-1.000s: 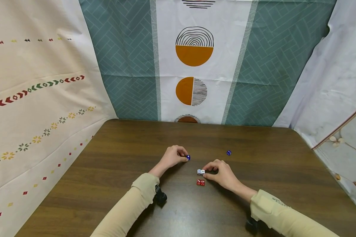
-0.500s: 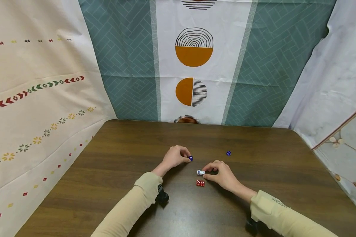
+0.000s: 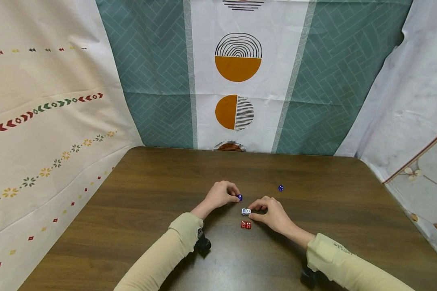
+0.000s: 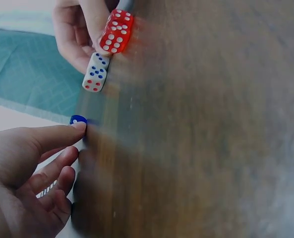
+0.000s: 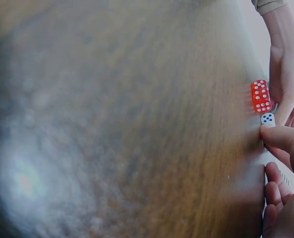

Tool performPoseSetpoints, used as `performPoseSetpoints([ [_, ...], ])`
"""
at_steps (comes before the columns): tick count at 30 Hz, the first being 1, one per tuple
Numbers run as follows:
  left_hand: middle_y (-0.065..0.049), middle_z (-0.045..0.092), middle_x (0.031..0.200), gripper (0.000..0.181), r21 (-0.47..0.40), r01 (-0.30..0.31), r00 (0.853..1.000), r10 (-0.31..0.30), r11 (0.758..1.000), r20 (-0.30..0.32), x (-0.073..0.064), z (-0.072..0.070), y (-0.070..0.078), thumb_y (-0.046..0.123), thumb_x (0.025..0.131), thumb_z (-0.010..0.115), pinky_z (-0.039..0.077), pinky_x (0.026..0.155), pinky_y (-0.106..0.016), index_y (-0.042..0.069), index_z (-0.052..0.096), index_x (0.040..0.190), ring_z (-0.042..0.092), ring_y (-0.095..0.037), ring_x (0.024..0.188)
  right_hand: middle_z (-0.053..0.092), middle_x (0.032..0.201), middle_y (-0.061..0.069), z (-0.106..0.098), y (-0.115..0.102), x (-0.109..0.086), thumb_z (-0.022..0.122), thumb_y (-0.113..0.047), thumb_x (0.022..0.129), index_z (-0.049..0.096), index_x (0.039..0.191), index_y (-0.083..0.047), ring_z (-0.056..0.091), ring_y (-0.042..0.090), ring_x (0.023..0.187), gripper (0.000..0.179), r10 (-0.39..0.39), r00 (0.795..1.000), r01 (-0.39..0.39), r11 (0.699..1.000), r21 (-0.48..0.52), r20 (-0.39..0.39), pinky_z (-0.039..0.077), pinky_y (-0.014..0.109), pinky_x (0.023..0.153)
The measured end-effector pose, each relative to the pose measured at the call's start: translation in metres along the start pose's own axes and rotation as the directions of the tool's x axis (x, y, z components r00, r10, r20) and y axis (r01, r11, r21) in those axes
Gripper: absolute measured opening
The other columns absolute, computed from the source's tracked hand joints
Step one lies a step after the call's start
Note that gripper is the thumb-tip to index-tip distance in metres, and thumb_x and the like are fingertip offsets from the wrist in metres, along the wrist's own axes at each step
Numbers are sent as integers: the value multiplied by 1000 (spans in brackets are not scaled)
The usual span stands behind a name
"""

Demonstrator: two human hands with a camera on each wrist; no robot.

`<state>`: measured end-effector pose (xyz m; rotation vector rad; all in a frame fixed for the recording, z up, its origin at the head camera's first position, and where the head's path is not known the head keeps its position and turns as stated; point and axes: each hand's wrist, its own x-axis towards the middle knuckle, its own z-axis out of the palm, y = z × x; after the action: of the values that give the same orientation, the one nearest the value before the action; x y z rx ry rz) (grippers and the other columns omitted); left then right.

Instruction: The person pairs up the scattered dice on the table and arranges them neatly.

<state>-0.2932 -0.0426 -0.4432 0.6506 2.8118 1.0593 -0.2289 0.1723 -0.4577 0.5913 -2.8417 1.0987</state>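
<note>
My left hand [image 3: 221, 195] pinches a blue die [image 3: 240, 197] between thumb and fingers, low over the table behind the white dice. In the left wrist view the thumb covers part of this blue die [image 4: 77, 119]. Two white dice [image 3: 245, 211] stand side by side, and my right hand [image 3: 273, 214] has its thumb and index finger on the right one. The right wrist view shows that thumb against a white die [image 5: 267, 119]. Just in front of the white pair, two red dice [image 3: 246, 224] sit together, touched by neither hand.
Another blue die [image 3: 281, 188] lies farther back to the right on the brown wooden table [image 3: 160, 169]. A patterned cloth [image 3: 236, 81] hangs behind the table's far edge, with more cloth on the left and right.
My left hand has moved right and slightly nearer with the blue die, toward the white dice. The right hand and the other dice have stayed in place.
</note>
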Motion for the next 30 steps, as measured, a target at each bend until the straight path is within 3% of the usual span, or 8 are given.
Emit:
performPoseSetpoints([
  [11,3,70,83,10,5,-8,1000,7,1000,23,-1,10,4,20,82,81,41,64,-21,17,75,91,55,-6,75,63,86,-4,1,0,0,82,-24,80,77,93,-24,52,12,85,15,4,1000,-4,1000,-5,-7,41,27,76],
  [30,1,70,80,10,-36,-26,999,27,999,32,1,10,4,17,81,82,42,67,-21,14,76,89,55,-6,72,63,88,-3,0,0,0,82,-24,80,77,94,-25,53,13,86,15,31,1000,-31,999,8,-2,42,29,77],
])
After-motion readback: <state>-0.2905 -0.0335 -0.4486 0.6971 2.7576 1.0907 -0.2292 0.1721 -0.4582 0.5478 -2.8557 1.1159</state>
